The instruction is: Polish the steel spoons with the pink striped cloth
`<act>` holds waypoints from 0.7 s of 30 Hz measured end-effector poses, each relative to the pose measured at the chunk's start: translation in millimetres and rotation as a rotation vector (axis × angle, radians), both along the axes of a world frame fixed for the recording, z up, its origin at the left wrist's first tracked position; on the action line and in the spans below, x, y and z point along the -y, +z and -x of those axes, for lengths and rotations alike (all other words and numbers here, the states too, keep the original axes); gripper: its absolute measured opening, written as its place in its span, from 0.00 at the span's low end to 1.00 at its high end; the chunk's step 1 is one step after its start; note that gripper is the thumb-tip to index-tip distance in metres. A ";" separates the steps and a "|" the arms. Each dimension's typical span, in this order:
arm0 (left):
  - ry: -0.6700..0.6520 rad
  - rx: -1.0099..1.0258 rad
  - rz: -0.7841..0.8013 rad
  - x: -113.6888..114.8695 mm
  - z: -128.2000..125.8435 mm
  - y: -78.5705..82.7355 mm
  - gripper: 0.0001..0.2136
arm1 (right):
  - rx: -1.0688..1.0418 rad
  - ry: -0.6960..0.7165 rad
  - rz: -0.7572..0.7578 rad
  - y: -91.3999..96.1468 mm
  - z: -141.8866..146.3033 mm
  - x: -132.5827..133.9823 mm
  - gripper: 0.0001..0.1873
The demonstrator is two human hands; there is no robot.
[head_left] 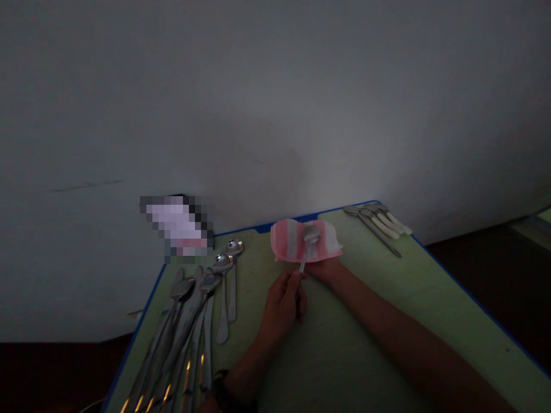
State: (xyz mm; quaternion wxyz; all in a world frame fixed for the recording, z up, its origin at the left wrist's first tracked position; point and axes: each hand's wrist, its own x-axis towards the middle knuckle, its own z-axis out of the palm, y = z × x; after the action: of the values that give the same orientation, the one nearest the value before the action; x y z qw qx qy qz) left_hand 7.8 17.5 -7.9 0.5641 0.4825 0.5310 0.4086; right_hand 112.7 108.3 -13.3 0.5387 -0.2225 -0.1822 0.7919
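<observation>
My left hand [282,299] is closed around the handle of a metal spoon [310,234], whose bowl points away from me. The bowl is over a pink-and-white striped cloth [293,241]. Beneath that cloth is my right hand [323,269], holding it up from below. The cloth covers most of the right fingers. Left of my hands, a loose group of metal cutlery [189,321] lies on the table, with spoons and knives among it. Two spoons lie along its right side, one a long-handled spoon [222,298].
At the far right corner lie a long metal spoon [379,232] and several white-handled pieces of cutlery [390,225]. A phone-like object [178,223], blurred out, stands at the far left corner. The pale green table [365,355] has a blue edge and meets a grey wall [275,115].
</observation>
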 end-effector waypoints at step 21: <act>0.050 0.085 -0.027 0.2 -1.9 2.2 0.10 | -0.067 -0.078 0.154 -14.7 -3.8 -1.7 0.15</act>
State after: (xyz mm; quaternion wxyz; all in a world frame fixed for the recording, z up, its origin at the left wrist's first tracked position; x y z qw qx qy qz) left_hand 9.6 17.4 -5.8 0.5693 0.4589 0.5130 0.4496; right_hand 116.6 110.0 -28.0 0.5562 -0.2433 -0.0938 0.7891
